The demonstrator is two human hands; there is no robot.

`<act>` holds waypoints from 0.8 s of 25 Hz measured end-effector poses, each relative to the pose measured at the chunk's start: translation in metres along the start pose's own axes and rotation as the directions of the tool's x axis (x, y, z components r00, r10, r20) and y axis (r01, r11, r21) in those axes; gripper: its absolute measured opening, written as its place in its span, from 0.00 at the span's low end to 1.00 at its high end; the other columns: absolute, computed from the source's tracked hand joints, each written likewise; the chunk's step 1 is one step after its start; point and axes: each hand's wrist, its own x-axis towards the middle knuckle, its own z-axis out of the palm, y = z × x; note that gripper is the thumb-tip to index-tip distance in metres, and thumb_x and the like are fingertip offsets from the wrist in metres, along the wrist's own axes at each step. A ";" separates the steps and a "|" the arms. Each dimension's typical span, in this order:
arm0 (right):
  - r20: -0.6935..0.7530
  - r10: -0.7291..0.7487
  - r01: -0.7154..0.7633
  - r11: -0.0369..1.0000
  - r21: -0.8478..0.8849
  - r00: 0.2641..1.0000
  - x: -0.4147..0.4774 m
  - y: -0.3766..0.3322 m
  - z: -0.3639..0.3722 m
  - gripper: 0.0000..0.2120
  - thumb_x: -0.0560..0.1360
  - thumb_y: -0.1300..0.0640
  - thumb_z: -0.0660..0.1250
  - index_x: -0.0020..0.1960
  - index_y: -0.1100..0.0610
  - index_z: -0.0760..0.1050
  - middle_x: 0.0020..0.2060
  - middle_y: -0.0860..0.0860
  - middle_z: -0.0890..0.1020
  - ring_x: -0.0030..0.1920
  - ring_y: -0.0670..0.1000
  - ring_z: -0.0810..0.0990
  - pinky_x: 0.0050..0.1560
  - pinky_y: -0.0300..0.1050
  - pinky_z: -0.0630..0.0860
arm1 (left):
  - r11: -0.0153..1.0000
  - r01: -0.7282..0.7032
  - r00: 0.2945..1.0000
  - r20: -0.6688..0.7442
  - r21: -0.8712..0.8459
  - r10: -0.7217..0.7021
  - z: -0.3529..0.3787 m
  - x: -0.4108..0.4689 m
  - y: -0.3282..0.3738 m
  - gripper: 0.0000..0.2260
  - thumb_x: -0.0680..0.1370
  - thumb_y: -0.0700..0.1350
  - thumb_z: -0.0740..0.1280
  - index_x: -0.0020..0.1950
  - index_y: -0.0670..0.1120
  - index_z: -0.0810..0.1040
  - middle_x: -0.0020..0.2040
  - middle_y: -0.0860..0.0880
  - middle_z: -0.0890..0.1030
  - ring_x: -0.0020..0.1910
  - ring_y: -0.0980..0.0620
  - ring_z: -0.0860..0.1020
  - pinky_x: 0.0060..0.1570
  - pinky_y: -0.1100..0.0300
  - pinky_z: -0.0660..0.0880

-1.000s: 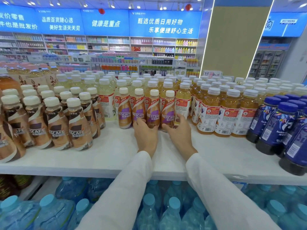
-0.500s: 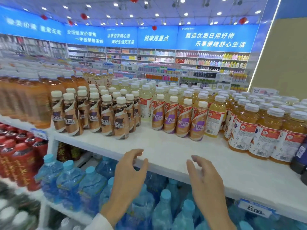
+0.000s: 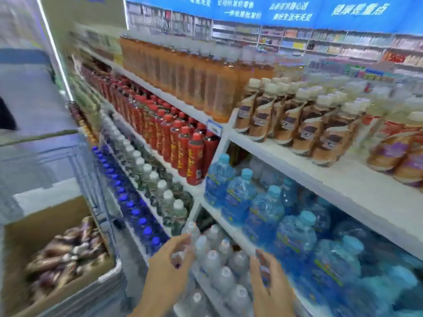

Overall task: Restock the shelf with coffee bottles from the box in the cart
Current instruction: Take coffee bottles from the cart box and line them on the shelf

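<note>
The view is blurred. A cardboard box point(image 3: 27, 227) stands at the lower left with several coffee bottles point(image 3: 68, 250) lying in it. Brown-labelled coffee bottles point(image 3: 295, 122) stand in rows on the white top shelf point(image 3: 343, 186) at the right, with purple-labelled ones point(image 3: 398, 156) beside them. My left hand point(image 3: 167, 268) and my right hand point(image 3: 272, 287) hang empty at the bottom centre, fingers loosely spread, in front of the lower shelves and away from the top shelf.
Tall amber drink bottles point(image 3: 194, 74) fill the top shelf's left part. Red-capped bottles point(image 3: 183, 147) and large blue water bottles point(image 3: 263, 209) stand below. Clear and blue-capped bottles point(image 3: 137, 213) line the lowest shelves. The grey cart point(image 3: 96, 294) holds the box.
Both hands let go of the purple coffee bottles on the shelf and drew back and down. My view swung left, bringing the box in the cart into sight.
</note>
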 end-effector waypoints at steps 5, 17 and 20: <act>0.271 0.147 -0.134 0.989 -0.068 0.951 -0.055 0.001 0.141 0.09 0.75 0.55 0.74 0.50 0.42 0.80 0.52 0.50 0.85 0.52 0.46 0.82 0.48 0.26 0.73 | 0.976 0.215 0.956 -0.213 0.034 -0.203 -0.139 -0.021 -0.095 0.08 0.77 0.49 0.74 0.52 0.61 0.81 0.48 0.62 0.85 0.49 0.68 0.80 0.45 0.70 0.76; 0.775 0.173 -0.046 0.982 -0.182 0.608 -0.106 -0.044 0.356 0.07 0.80 0.50 0.68 0.57 0.41 0.75 0.56 0.41 0.81 0.59 0.45 0.79 0.59 0.44 0.73 | 0.844 0.499 0.686 -0.505 -0.197 -0.523 -0.282 -0.035 -0.201 0.09 0.77 0.44 0.74 0.52 0.58 0.82 0.46 0.64 0.85 0.47 0.67 0.81 0.53 0.54 0.81; 0.820 0.198 -0.007 0.973 -0.231 0.538 -0.096 -0.049 0.394 0.12 0.81 0.46 0.66 0.63 0.45 0.75 0.58 0.40 0.79 0.61 0.43 0.77 0.65 0.47 0.73 | 0.813 0.541 0.642 -0.517 -0.216 -0.565 -0.290 -0.017 -0.217 0.08 0.77 0.46 0.74 0.52 0.58 0.82 0.47 0.59 0.85 0.48 0.64 0.82 0.50 0.54 0.81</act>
